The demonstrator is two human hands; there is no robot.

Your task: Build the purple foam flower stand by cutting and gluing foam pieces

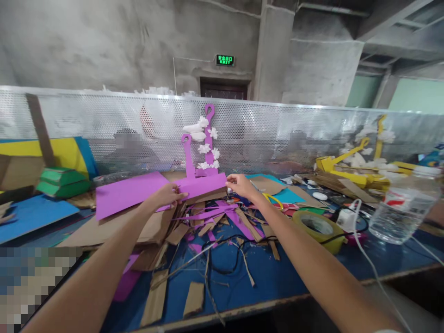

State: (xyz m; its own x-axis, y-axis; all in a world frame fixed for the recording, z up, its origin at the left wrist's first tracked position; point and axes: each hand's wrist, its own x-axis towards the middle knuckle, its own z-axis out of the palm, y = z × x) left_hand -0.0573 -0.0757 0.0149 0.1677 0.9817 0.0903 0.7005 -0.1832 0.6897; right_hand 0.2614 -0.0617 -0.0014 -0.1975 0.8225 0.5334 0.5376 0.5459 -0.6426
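A purple cardboard strip stretches between my two hands above the littered table. My left hand grips its left end, fingers closed around the edge. At the strip's right end, my right hand pinches the corner between thumb and fingers. Right behind it stands a purple cut-out model with hooked tops and white fluffy tufts. A larger purple sheet lies to the left of my left hand, on top of brown cardboard.
Purple and brown scraps and a black cable cover the middle of the blue table. To the right are a tape roll, a water bottle and a yellow model. A perforated metal screen runs behind.
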